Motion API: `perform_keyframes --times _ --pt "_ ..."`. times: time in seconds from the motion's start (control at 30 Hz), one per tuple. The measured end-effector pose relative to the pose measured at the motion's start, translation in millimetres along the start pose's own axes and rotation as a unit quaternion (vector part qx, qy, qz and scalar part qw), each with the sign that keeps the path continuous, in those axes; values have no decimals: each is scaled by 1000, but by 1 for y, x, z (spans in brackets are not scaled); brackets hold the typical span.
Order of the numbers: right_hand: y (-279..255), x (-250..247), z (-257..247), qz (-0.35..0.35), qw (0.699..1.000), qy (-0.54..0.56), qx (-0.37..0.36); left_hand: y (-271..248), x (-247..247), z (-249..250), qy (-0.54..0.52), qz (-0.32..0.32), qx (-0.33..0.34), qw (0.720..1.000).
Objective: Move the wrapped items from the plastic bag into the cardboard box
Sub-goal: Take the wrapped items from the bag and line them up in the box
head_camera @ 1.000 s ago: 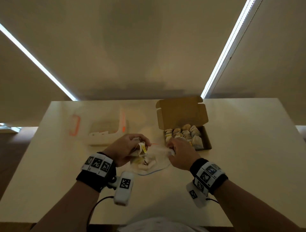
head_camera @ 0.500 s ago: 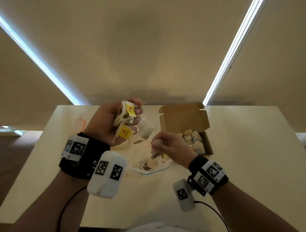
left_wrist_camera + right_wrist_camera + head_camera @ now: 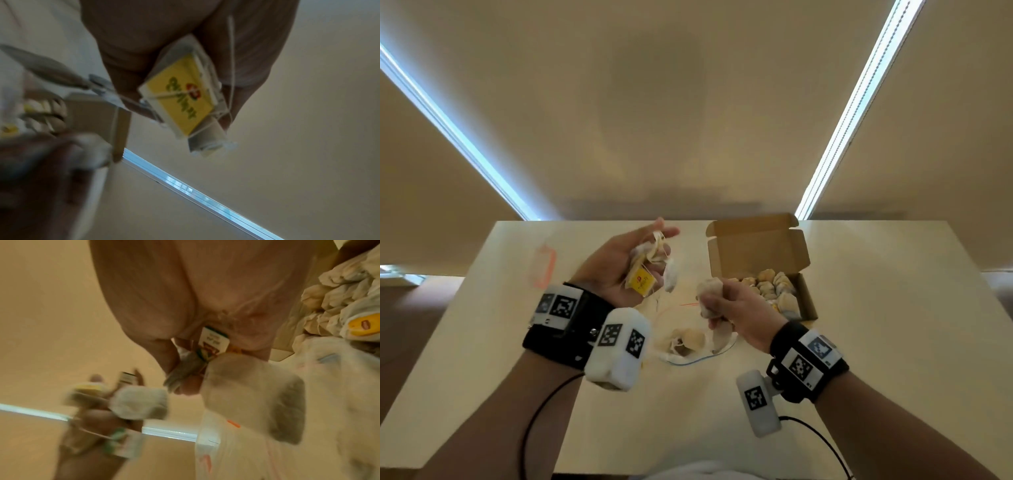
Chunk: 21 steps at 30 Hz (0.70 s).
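Showing yellow tag [image 3: 180, 97], writing unreadable

The cardboard box [image 3: 758, 267] sits toward the table's [image 3: 893, 325] far edge, right of centre, wrapped items [image 3: 774, 287] inside it. The plastic bag [image 3: 688, 342] lies nearer the middle, before and left of the box, more items in it.

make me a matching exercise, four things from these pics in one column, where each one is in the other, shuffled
Things:
1. brown cardboard box
2. yellow paper tea tag
3. crumpled white tea bag
4. clear plastic bag

Places:
A. lying on the table between the wrists
B. gripped in the right hand
C. open on the table, far right
D. held in the left hand

Pairs: 1-C, 2-D, 3-B, 4-A
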State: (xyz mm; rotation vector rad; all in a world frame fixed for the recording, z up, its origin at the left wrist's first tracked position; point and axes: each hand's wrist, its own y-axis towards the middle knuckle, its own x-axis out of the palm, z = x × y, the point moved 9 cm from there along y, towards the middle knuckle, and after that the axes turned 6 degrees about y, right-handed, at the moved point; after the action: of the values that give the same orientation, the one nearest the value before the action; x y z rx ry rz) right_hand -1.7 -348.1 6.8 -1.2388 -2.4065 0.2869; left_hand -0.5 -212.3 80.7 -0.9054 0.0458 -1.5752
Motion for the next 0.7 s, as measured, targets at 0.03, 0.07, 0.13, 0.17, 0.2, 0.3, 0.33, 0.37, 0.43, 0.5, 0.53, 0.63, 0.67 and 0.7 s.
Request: perform_keyframes --times 0.03,0.07,0.13,0.17,0.2,0.3,0.33,0.37,0.43,0.5,0.53,0.63,0.67,0.7 --pt "0 -1 -2 10 1000 10 3 5 -9 -12 8 27 -19 999" --pt "0 -2 -5 17 1000 7 3 9 -17 -25 22 49 -41 998" --pt "0 2 -15 16 1000 -20 -3 19 -30 -53 81 66 -88 991" --pt "1 5 -20 9 999 -36 -4 25 -34 -66 131 58 -108 984" --pt "1 7 -24 4 999 -49 -2 28 -33 -76 181 46 -119 975" --pt "2 7 -31 5 997 -71 14 33 -34 -92 236 48 -132 961" --pt "1 5 -30 9 997 -71 24 34 -34 -93 233 53 -131 962" --pt "0 3 -29 15 997 -65 35 35 -36 -94 233 53 -127 963" --pt "-3 -3 -22 37 997 -24 69 35 -41 -91 242 50 -111 963" --pt "-6 -7 -16 56 993 30 99 35 -48 -90 238 49 -99 965" --pt "-8 -8 -14 60 991 47 108 35 -52 -89 232 57 -96 966" --pt "-8 -8 -11 63 988 75 122 34 -63 -84 168 103 -80 977" --pt "-7 -8 -10 61 987 78 123 33 -66 -82 141 117 -75 980" --pt "-6 -7 -10 58 988 76 123 33 -68 -81 120 125 -74 982"
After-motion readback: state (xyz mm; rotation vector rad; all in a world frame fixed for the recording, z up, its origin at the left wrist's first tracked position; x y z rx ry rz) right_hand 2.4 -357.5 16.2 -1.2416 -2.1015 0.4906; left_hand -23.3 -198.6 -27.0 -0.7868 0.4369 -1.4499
